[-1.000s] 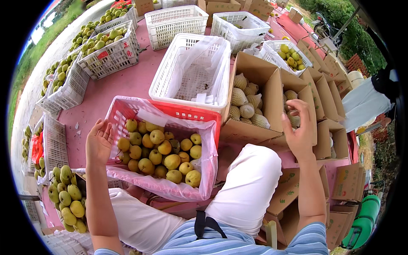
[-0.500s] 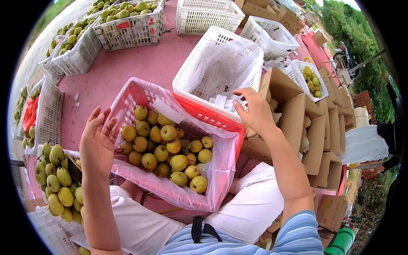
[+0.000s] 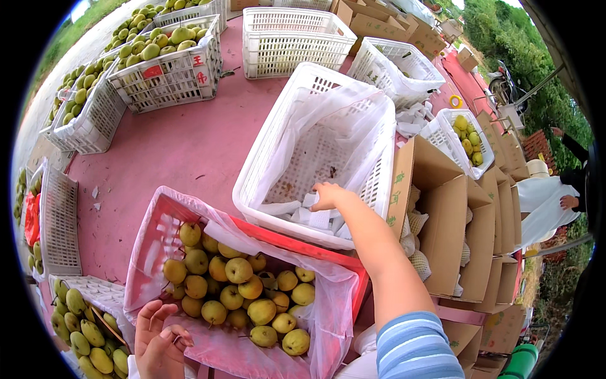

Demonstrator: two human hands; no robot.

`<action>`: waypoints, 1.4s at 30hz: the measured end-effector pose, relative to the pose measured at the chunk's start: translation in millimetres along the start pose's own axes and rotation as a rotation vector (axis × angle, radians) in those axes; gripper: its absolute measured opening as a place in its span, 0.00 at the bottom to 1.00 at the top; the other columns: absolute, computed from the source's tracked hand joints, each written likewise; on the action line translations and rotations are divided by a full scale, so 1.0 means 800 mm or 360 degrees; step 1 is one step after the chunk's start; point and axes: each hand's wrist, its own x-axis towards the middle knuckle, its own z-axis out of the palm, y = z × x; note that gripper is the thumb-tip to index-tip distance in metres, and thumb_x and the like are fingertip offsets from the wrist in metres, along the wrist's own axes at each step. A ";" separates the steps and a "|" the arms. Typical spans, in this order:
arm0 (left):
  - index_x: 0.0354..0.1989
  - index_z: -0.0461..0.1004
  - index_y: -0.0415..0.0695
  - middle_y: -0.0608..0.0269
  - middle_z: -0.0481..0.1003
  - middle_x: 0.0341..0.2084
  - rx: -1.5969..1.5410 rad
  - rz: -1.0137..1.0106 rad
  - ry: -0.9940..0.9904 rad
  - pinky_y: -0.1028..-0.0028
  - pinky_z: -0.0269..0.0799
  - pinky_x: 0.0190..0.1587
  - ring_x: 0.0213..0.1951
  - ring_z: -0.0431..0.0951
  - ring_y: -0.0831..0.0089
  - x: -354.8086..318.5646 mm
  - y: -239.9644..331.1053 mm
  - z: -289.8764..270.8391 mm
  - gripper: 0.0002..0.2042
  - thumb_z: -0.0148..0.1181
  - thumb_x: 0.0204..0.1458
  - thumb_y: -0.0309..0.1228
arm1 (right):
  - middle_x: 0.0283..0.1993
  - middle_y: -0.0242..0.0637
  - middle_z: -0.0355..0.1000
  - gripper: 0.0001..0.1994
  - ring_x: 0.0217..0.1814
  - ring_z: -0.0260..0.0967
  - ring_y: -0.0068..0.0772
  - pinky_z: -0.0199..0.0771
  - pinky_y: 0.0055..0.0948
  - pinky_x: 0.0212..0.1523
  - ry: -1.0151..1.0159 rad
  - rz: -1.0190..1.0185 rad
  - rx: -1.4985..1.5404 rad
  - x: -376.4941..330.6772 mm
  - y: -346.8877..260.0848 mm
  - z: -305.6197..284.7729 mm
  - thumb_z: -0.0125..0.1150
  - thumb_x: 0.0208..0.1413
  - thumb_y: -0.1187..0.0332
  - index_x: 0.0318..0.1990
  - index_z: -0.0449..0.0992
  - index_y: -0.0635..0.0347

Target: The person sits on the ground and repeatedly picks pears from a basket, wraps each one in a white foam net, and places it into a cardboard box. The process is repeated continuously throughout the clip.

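Note:
A red crate (image 3: 361, 278) lined with thin whitish plastic film stands close in front of me, with yellow-green pears (image 3: 261, 311) heaped in it. Beyond it sits a white crate (image 3: 252, 183), also film-lined, with several white foam sleeves (image 3: 287, 208) at its near end. My right hand (image 3: 329, 197) reaches into this white crate, its fingers closed on one of the foam sleeves at their tips. Beside the near left corner of the red crate, my left hand (image 3: 159, 344) is held with loosely curled, parted fingers and nothing visible in it.
Pear-filled crates (image 3: 165, 74) stand along the left and far left. At the right are open cardboard boxes (image 3: 442, 215), some holding net-wrapped fruit, and a small white basket of pears (image 3: 468, 139). Another person (image 3: 549, 202) is at the right edge. Pink flooring (image 3: 170, 151) lies between the crates.
My right hand has gone forward and down into the white crate, onto the foam sleeves. My left hand has dropped toward the lower edge. The whole view has shifted.

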 end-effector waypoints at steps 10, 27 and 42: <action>0.61 0.58 0.37 0.51 0.63 0.56 0.0025 -0.0280 -0.0012 0.72 0.66 0.46 0.41 0.70 0.68 0.048 -0.007 0.018 0.24 0.50 0.54 0.22 | 0.77 0.45 0.25 0.58 0.73 0.37 0.66 0.54 0.73 0.59 -0.0331 -0.0081 -0.0676 0.036 0.031 0.109 0.76 0.33 0.55 0.72 0.41 0.36; 0.58 0.59 0.37 0.52 0.64 0.52 -0.0077 0.0206 -0.0195 0.71 0.69 0.44 0.37 0.74 0.70 -0.013 0.022 0.003 0.26 0.55 0.48 0.21 | 0.54 0.45 0.69 0.39 0.58 0.65 0.36 0.64 0.33 0.61 0.0593 -0.0686 0.0576 -0.191 -0.012 -0.119 0.63 0.37 0.71 0.64 0.58 0.58; 0.55 0.64 0.40 0.61 0.68 0.49 -0.0051 0.0465 -0.0214 0.77 0.68 0.45 0.41 0.74 0.77 -0.017 0.023 -0.016 0.18 0.52 0.55 0.25 | 0.64 0.56 0.51 0.29 0.63 0.58 0.57 0.60 0.44 0.63 0.0574 -0.0719 0.0350 -0.373 -0.159 0.018 0.51 0.62 0.51 0.64 0.56 0.58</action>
